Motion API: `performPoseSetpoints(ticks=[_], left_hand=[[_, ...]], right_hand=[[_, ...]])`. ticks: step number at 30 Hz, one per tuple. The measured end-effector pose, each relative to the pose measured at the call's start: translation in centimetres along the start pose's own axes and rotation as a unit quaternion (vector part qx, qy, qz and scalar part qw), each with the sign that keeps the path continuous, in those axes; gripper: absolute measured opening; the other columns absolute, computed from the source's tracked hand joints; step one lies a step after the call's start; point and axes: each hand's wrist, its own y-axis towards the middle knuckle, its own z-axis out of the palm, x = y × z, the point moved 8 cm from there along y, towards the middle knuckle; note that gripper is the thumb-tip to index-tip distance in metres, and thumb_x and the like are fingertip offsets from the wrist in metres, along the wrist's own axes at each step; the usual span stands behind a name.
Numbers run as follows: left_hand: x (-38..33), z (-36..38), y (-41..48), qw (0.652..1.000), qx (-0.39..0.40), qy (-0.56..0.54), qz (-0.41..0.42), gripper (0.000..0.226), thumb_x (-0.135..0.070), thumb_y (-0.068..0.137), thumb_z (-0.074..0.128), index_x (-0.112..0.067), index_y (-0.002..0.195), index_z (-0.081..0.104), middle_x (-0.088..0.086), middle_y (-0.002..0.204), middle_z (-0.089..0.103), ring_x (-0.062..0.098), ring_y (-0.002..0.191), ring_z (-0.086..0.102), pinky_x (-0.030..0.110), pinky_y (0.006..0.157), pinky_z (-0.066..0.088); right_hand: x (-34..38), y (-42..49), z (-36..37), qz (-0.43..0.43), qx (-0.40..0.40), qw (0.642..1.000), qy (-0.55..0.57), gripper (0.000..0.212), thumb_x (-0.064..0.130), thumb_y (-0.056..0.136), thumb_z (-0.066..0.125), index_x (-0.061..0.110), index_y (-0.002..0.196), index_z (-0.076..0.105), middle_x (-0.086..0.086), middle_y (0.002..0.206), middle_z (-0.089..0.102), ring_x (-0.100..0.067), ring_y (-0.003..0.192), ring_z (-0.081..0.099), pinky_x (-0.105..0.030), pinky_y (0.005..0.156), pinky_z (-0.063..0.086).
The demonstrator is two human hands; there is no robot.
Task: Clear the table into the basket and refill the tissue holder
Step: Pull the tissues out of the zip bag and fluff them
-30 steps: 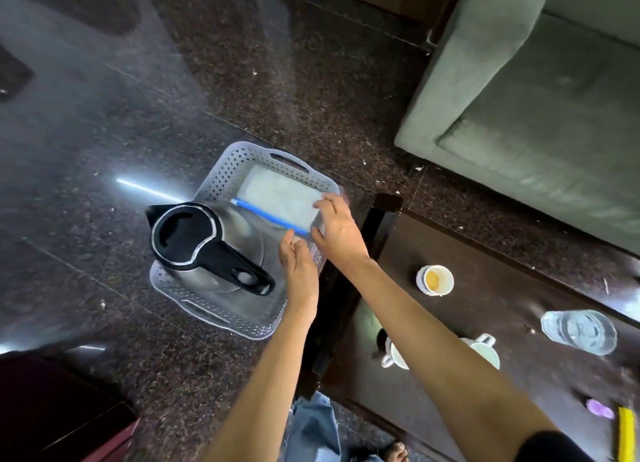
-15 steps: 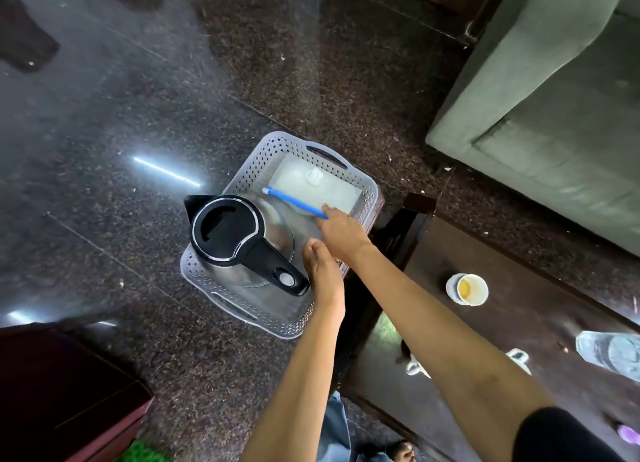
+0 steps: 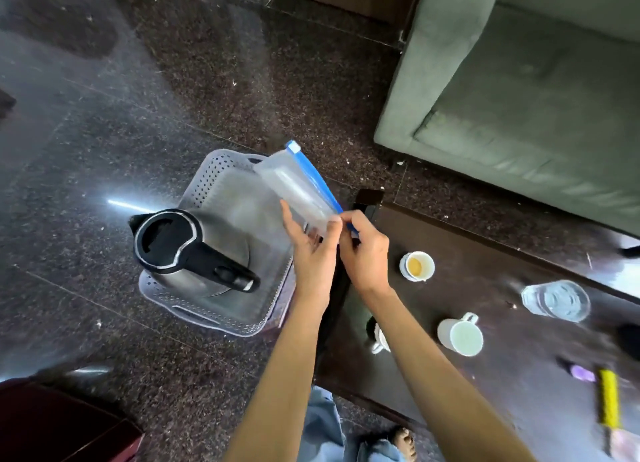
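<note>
Dark speckled stone floor runs under a grey-green sofa (image 3: 519, 97) at the far right, with a dark wooden coffee table (image 3: 502, 375) near right. On the floor, just left of the table's corner, sits a pale perforated plastic basket (image 3: 221, 170) holding a steel kettle with a black lid and handle (image 3: 187, 250). Both hands are holding a clear zip bag with a blue seal strip (image 3: 298, 187) above the basket's right side. The left hand (image 3: 311, 253) cups it from below; the right hand (image 3: 363, 250) pinches the blue strip's near end. It looks light, limp and slick, so I'd grip the stiffer seal edge, not the film.
</note>
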Motion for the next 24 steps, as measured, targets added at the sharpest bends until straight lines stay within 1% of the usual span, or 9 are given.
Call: performPoseSetpoints(ticks=[5, 8, 11, 13, 15, 17, 19, 21, 24], left_hand=[[3.0, 5.3, -3.3, 0.998, 0.040, 0.030, -0.023, 0.074, -0.027, 0.087, 0.051, -0.037, 0.149, 0.012, 0.008, 0.140, 0.051, 0.015, 0.123, 0.055, 0.036, 0.103, 0.046], [5.8, 8.4, -6.8, 0.993, 0.077, 0.062, -0.063, 0.064, -0.019, 0.097, 0.043, -0.031, 0.151, 0.011, -0.002, 0.127, 0.059, 0.017, 0.117, 0.058, 0.040, 0.104, 0.044], [6.4, 10.8, -10.4, 0.988, 0.075, 0.135, -0.018, 0.061, -0.031, 0.091, 0.040, -0.048, 0.145, 0.019, -0.003, 0.140, 0.051, 0.018, 0.125, 0.052, 0.046, 0.108, 0.040], [5.9, 12.6, -12.7, 0.980, 0.073, 0.184, 0.033, 0.052, -0.030, 0.094, 0.043, -0.045, 0.143, 0.032, 0.001, 0.154, 0.033, 0.017, 0.141, 0.032, 0.034, 0.115, 0.029], [5.7, 14.3, -14.6, 0.974, 0.083, 0.208, 0.037, 0.037, -0.029, 0.097, 0.049, -0.037, 0.132, 0.052, -0.001, 0.153, 0.029, 0.008, 0.142, 0.026, 0.022, 0.109, 0.028], [5.8, 16.7, -16.5, 0.972, 0.112, 0.204, 0.017, 0.021, -0.038, 0.090, 0.060, -0.035, 0.110, 0.066, -0.011, 0.133, 0.049, 0.002, 0.129, 0.042, 0.025, 0.104, 0.037], [6.2, 19.4, -18.2, 0.963, 0.147, 0.227, -0.015, 0.028, -0.046, 0.082, 0.068, -0.028, 0.105, 0.067, -0.016, 0.108, 0.059, 0.003, 0.110, 0.055, 0.025, 0.096, 0.044], [7.3, 21.5, -19.1, 0.953, 0.166, 0.248, -0.048, 0.030, -0.042, 0.079, 0.073, -0.025, 0.102, 0.064, -0.012, 0.095, 0.063, 0.005, 0.094, 0.061, 0.024, 0.088, 0.049], [7.9, 23.9, -20.8, 0.950, 0.166, 0.265, -0.010, 0.014, -0.027, 0.079, 0.072, -0.019, 0.090, 0.066, -0.003, 0.078, 0.070, 0.013, 0.074, 0.067, 0.034, 0.080, 0.057]], right_hand=[[-1.5, -4.0, -7.7, 0.041, -0.067, 0.997, 0.022, 0.022, -0.007, 0.087, 0.051, 0.013, 0.094, 0.054, 0.013, 0.083, 0.057, -0.009, 0.059, 0.050, -0.017, 0.056, 0.039], [-3.4, -6.8, -12.7, 0.077, -0.101, 0.992, -0.003, 0.020, -0.005, 0.088, 0.050, 0.013, 0.095, 0.054, 0.007, 0.081, 0.058, -0.006, 0.061, 0.049, -0.009, 0.056, 0.035], [-5.4, -9.9, -17.4, 0.127, -0.137, 0.982, 0.012, 0.016, 0.000, 0.090, 0.053, 0.015, 0.096, 0.053, 0.014, 0.081, 0.062, -0.010, 0.068, 0.055, -0.016, 0.060, 0.041], [-6.4, -11.9, -20.6, 0.153, -0.148, 0.977, 0.017, 0.017, 0.003, 0.089, 0.058, 0.018, 0.095, 0.052, 0.012, 0.081, 0.063, -0.015, 0.066, 0.055, -0.019, 0.059, 0.043], [-7.0, -13.5, -23.6, 0.167, -0.158, 0.973, 0.025, 0.022, 0.005, 0.087, 0.063, 0.021, 0.092, 0.051, 0.006, 0.074, 0.065, -0.014, 0.059, 0.051, -0.015, 0.056, 0.039], [-7.5, -15.0, -26.6, 0.184, -0.163, 0.969, 0.031, 0.026, 0.006, 0.084, 0.067, 0.024, 0.091, 0.050, 0.003, 0.074, 0.069, -0.005, 0.056, 0.052, -0.010, 0.056, 0.038], [-8.3, -16.3, -29.0, 0.211, -0.159, 0.963, 0.052, 0.029, 0.006, 0.082, 0.070, 0.026, 0.091, 0.050, 0.003, 0.076, 0.071, 0.000, 0.057, 0.056, -0.010, 0.058, 0.040], [-9.1, -17.4, -31.0, 0.229, -0.161, 0.957, 0.077, 0.032, 0.005, 0.080, 0.072, 0.027, 0.090, 0.052, 0.003, 0.078, 0.073, -0.001, 0.061, 0.063, -0.015, 0.061, 0.045], [-10.9, -19.1, -33.8, 0.254, -0.180, 0.939, 0.143, 0.030, 0.002, 0.079, 0.074, 0.020, 0.091, 0.054, -0.003, 0.077, 0.074, -0.015, 0.078, 0.072, -0.031, 0.072, 0.054]])
